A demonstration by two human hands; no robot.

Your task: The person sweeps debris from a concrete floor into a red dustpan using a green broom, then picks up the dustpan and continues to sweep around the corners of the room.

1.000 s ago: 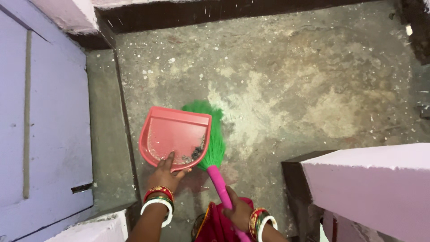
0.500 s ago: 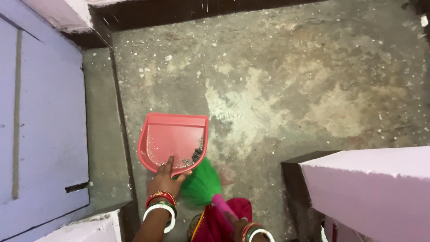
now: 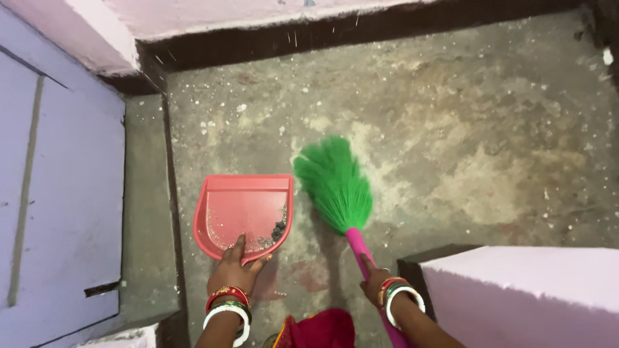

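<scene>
Head view, looking down on a rough concrete floor (image 3: 451,129) strewn with pale specks. The floor is bounded above by a dark skirting (image 3: 335,32) under a pink wall, on the left by a raised concrete step (image 3: 145,193) beside a lilac door (image 3: 58,193), and at lower right by a pink ledge (image 3: 529,290) with a dark side. The widest open stretch of floor lies up and to the right of the broom head.

Left hand (image 3: 233,270): fingers closed on the near rim of a red dustpan (image 3: 242,212), thumb lying inside the pan. The dustpan rests on the floor just beside the step, its open lip facing away from the person; dark grit and pale crumbs are gathered in its near right corner.

Right hand (image 3: 377,283): clenched around the pink handle (image 3: 358,248) of a broom. Its green bristles (image 3: 335,183) fan out on the floor just right of the dustpan, near but apart from it. The handle passes close to the corner of the ledge.

Both wrists carry red, green and white bangles (image 3: 227,306).
</scene>
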